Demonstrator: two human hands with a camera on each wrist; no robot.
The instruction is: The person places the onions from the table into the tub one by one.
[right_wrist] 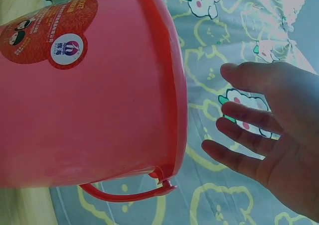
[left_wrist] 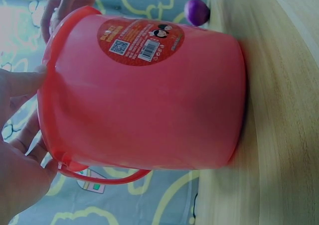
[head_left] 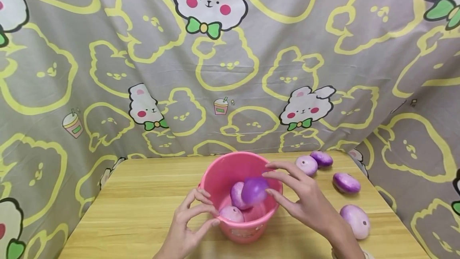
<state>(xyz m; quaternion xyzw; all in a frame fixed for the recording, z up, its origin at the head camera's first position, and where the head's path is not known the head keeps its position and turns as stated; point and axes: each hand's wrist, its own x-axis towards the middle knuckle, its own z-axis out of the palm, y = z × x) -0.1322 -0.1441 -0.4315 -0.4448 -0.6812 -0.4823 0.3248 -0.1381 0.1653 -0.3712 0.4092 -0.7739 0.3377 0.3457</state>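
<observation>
- The patterned cloth (head_left: 251, 95) fills the upper frame; we can leave it out of account, as nothing in our work touches it.
- The wooden table (head_left: 143, 195) spans the lower frame and bears the pink bucket (head_left: 230, 167) upright at bottom centre. We do well to let its base sit flat, with no tilt.
- Our left hand (head_left: 182, 223), at lower left of centre, holds the bucket's rim, fingers bent over it and thumb outside. A light hold should be enough; squeezing could flex the rim.
- Our right hand (head_left: 305, 195), right of centre, has fingers and thumb spread apart; the right wrist view shows nothing between them. We judge the release is under way, so lifting straight up and clear of the rim would serve best.
- The thin handle (right_wrist: 124, 198), at lower left in the right wrist view, hangs outside the bucket, well placed away from the mouth.
- The blurred onion (head_left: 255, 190) is in the bucket's mouth, just beside our right fingertips and seemingly loose. A low release should limit any bounce against the purple-white onion (head_left: 236, 195) beside it and the pale onion (head_left: 231, 214) by the near rim.
- Four other onions (head_left: 346, 182) lie on the table's right side, well apart from the bucket; we should mind our forearm near the lowest.
</observation>
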